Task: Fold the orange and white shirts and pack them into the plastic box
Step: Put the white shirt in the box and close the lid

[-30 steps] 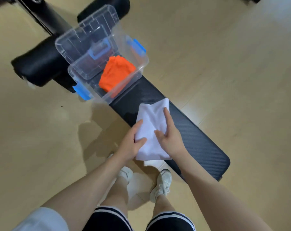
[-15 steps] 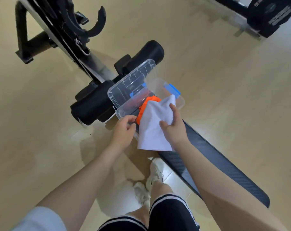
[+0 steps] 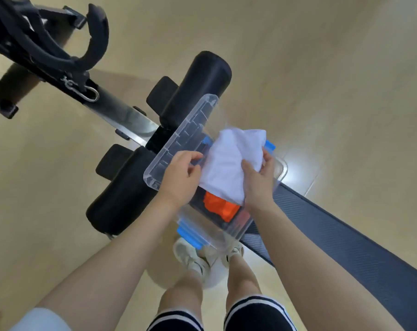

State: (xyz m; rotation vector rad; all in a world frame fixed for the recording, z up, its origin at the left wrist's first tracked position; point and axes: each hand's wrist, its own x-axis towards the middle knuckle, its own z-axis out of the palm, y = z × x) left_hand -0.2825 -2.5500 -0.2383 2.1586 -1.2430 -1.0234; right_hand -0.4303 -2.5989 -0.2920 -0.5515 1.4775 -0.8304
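Observation:
The folded white shirt (image 3: 229, 163) is held over the open clear plastic box (image 3: 233, 229), which sits on the dark bench pad (image 3: 334, 237). My right hand (image 3: 259, 180) grips the shirt's right side. My left hand (image 3: 181, 177) holds the shirt's left edge, next to the box's clear lid (image 3: 178, 144), which stands open. The orange shirt (image 3: 220, 207) lies inside the box, partly hidden under the white one.
Black foam rollers (image 3: 121, 194) and the metal frame (image 3: 112, 111) of the gym bench lie beyond the box on the left. Blue latches (image 3: 190, 232) stick out from the box ends. My feet in white shoes (image 3: 193, 259) stand on the wooden floor below.
The white shirt was lifted off the bench pad and carried over the box. My left hand moved to the shirt's edge beside the lid. The view shifted closer to the box.

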